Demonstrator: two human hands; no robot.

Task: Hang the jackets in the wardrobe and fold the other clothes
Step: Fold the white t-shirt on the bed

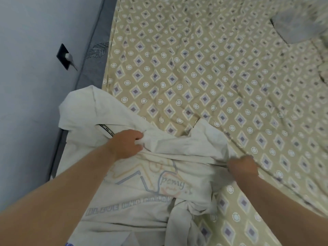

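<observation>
A crumpled white cotton T-shirt with a faded pastel line print and pale grey lettering (142,192) lies at the near left edge of the bed, partly on the beige bedsheet patterned with purple diamonds and white rings (213,68) and partly spilling over the grey fabric mattress border (94,50) on the left side. The left hand (126,143) holds the shirt just beside its neckline, where a strip of printed neck tape shows; its grip is closed, fingers curled into a bunch of the white cloth. The right hand (243,166) is blurred, but its grip is also closed on a gathered fold at the shirt's right side, so the cloth is drawn into ridges between the two hands. One part of the shirt trails in a twisted heap towards the near edge of the bed. At the far right corner of the bed lies a blurred pale grey garment (298,25), well apart from the shirt. Beyond the mattress border stands a pale blue-grey wall (26,86) carrying a black socket plate with a white plug (63,56).
</observation>
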